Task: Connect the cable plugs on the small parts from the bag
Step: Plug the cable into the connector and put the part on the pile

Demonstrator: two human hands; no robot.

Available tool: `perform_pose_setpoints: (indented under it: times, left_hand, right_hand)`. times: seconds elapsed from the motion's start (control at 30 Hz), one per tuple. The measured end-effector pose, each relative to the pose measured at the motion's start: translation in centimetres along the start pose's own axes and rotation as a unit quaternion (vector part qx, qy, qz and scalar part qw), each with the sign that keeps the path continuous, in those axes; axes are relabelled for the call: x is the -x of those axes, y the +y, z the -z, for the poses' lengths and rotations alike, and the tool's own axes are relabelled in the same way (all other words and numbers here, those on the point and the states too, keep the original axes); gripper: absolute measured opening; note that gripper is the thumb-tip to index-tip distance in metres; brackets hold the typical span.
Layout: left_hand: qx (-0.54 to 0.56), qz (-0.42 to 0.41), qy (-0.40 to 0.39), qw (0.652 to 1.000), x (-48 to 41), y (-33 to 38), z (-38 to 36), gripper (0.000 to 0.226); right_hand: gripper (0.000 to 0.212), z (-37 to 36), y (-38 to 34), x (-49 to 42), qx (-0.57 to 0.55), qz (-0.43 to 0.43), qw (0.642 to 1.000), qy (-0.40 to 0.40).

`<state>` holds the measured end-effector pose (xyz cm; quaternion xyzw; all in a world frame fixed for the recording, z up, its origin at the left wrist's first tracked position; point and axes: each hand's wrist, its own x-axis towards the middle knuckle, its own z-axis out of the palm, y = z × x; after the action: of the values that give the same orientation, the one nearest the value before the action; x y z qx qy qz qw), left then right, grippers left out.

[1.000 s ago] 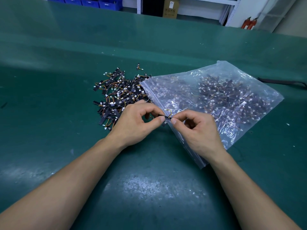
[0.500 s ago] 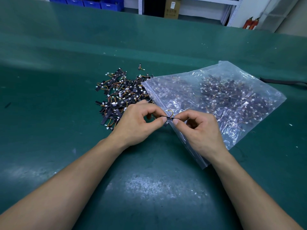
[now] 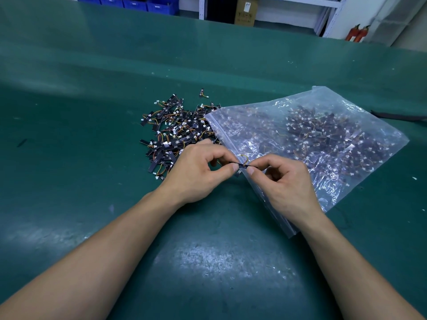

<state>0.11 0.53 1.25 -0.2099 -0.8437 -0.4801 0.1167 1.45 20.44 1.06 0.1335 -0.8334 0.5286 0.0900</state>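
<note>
Black strip-shaped part (image 3: pixel 244 166) with a yellow-orange wire loop (image 3: pixel 244 157), pinched at both ends over the green bench mat (image 3: pixel 208 262).
Its long axis runs left to right, and the loop arches off its far side. The left hand (image 3: pixel 196 174) clamps thumb and forefinger on the left end, the right hand (image 3: pixel 284 181) on the right end, just over the mouth of the clear plastic zip bag (image 3: pixel 323 181). A loose pile of like parts (image 3: pixel 175 135) lies beside the bag. Print on the brown cardboard box (image 3: pixel 246 10) is too small to read.
</note>
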Motion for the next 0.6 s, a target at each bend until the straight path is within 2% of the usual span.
perform_pose_setpoints:
  times: [0.6]
  left_hand:
    - [0.003, -0.005, -0.008, 1.000, -0.01, 0.10, -0.12, 0.015]
  right_hand:
    - [0.009, 0.07, 0.10, 0.04, 0.008, 0.006, 1.000, 0.003]
